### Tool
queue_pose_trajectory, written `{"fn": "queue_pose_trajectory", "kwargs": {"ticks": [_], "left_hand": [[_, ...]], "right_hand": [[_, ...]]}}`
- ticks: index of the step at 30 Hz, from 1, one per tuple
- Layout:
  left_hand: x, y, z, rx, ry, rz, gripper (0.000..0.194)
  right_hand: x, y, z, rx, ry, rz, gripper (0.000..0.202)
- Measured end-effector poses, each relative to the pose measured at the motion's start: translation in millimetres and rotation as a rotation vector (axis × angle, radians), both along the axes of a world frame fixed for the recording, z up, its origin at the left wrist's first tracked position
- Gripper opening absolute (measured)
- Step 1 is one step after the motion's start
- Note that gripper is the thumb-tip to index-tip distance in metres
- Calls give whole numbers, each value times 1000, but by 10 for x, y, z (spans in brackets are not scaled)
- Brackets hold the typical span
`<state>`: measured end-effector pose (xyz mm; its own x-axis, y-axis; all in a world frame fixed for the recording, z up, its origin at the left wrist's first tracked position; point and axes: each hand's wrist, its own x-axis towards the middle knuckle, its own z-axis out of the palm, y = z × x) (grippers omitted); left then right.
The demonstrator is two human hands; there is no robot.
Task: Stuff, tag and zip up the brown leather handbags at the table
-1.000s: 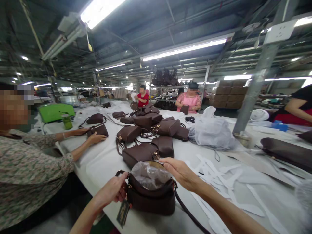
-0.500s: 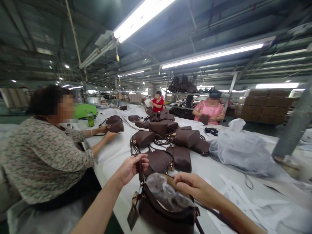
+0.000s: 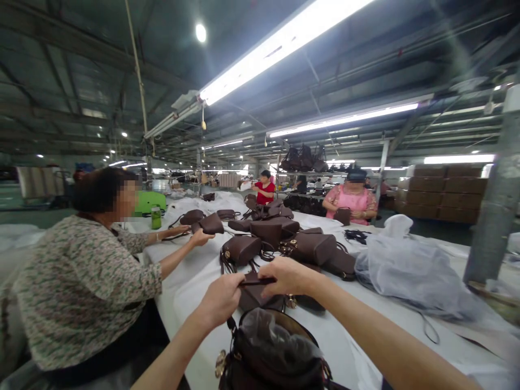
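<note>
A dark brown handbag (image 3: 252, 375) stands at the bottom middle, its mouth open towards me. Crumpled clear plastic (image 3: 274, 336) fills the opening, and a gold charm (image 3: 220, 363) hangs at its left side. Above the bag, my left hand (image 3: 221, 300) is closed on the brown strap (image 3: 255, 281). Fingers and thumb of my right hand (image 3: 286, 277) pinch the same strap just to the right, so a short length runs between the hands. Right behind them lies another brown bag (image 3: 260, 298), partly covered by my hands.
More brown handbags (image 3: 317, 246) are heaped along the white-covered table (image 3: 195, 295). A translucent plastic bag (image 3: 406, 265) lies on the right, before a grey post (image 3: 489, 216). At the left, a co-worker (image 3: 89, 281) holds a brown bag; others work farther back.
My right hand has left the bag's mouth and moved up and left to the strap beside my left hand. The view has shifted, and the bag sits lower in it.
</note>
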<state>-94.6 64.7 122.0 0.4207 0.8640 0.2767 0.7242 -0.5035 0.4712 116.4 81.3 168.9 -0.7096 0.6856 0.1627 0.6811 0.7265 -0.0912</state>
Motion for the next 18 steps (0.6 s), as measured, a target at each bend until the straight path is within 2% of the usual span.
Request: {"fn": "queue_pose_trajectory", "kwargs": {"ticks": [2, 3, 5, 8, 10, 11, 14, 16, 18], "left_hand": [[-25, 17, -115, 37, 14, 88, 29], [1, 21, -148, 36, 1, 83, 29], [133, 25, -146, 2, -92, -12, 26], [425, 62, -18, -169, -486, -226, 15], [557, 138, 61, -310, -779, -287, 4], [574, 191, 80, -363, -886, -283, 9], [416, 355, 56, -434, -1082, -198, 30], [224, 404, 13, -464, -1212, -143, 36], [83, 382, -11, -513, -1379, -137, 36]], "right_hand": [[142, -48, 33, -30, 33, -82, 14], [193, -82, 51, -5, 63, -106, 11], [227, -152, 94, 84, 110, -127, 6], [154, -209, 180, 153, 126, -100, 8], [136, -209, 252, 201, 150, -105, 13], [162, -205, 286, 220, 165, -117, 14], [362, -206, 336, 233, 157, -175, 7], [483, -229, 306, 245, 100, -240, 16], [472, -268, 228, 287, 7, -307, 22]]}}
